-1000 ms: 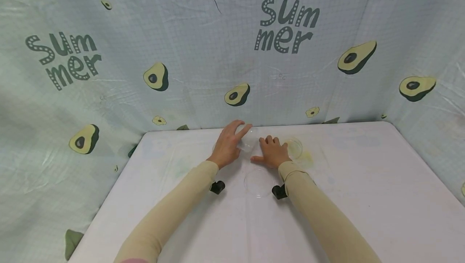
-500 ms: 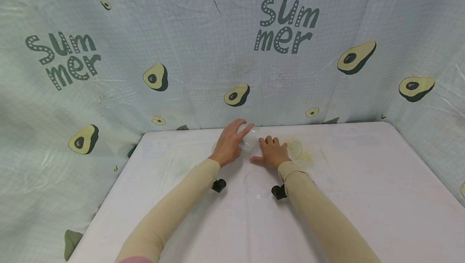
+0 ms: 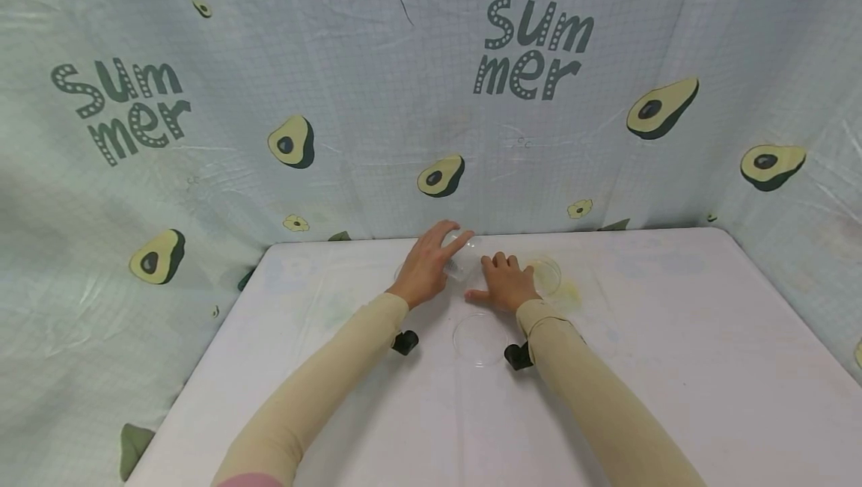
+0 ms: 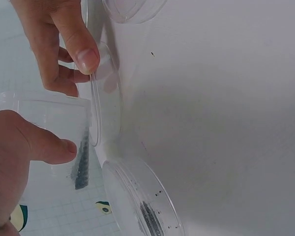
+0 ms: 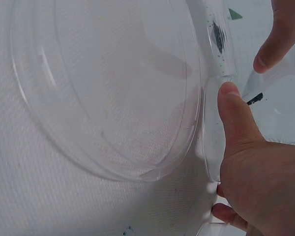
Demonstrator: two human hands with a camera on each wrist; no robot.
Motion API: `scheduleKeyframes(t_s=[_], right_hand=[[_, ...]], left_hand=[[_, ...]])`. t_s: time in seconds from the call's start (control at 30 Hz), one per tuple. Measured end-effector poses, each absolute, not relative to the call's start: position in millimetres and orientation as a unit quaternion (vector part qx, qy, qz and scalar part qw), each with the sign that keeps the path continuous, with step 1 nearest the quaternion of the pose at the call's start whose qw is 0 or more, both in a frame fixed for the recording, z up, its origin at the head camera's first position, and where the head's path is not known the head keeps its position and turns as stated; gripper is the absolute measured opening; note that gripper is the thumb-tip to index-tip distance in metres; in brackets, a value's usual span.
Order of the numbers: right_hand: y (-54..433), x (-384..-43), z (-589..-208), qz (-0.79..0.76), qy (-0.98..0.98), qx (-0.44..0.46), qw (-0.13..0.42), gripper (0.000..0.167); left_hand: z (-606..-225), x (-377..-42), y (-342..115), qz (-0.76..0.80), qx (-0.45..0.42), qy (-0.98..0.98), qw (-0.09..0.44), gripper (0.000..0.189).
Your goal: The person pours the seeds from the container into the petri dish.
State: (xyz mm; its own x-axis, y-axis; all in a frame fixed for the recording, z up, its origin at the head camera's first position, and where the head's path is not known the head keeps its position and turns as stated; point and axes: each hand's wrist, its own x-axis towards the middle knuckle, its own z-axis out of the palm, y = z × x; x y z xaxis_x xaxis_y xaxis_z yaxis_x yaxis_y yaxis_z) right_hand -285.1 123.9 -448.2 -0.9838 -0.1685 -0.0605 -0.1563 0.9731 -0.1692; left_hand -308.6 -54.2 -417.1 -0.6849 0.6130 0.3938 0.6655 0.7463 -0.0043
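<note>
Nearest on the white tabletop (image 3: 377, 427), a clear, round plastic dish (image 3: 480, 340) is laid flat and left untouched. Just past it, a second shallow, clear round dish (image 4: 109, 103) is steadied by the right hand (image 3: 505, 285): the fingers are spread, the thumb is set at the rim, and nothing really looks gripped. Beside that, a clear plastic cup-like container (image 3: 461, 259) is held tilted in the left hand (image 3: 420, 266), with thumb and fingers wrapped around it. Hardly anything's been changed over the last second: the left hand has been nudged a touch towards the parked right one, so the tilt seems to be managed slowly. What can't be made out from the head view is shown by the left wrist one: dark bits (image 4: 81, 169) are bunched near the container's rim, and more are scattered in a third clear dish (image 4: 120, 194). Farthest back, a pale avocado-print cloth (image 3: 377, 98) is hung.
</note>
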Motion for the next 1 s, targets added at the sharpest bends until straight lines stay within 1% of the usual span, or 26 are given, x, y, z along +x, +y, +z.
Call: scheduleKeyframes(t_s=[0.27, 1.0], right_hand=[[123.4, -286.3, -451.3, -0.088, 0.992, -0.079, 0.034, 0.087], [120.8, -279.0, -448.2, -0.082, 0.993, -0.077, 0.033, 0.087]], left_hand=[[-415.7, -309.3, -55.0, -0.06, -0.361, -0.909, 0.199, 0.079], [-412.4, -306.7, -56.8, -0.047, -0.373, -0.906, 0.193, 0.078]])
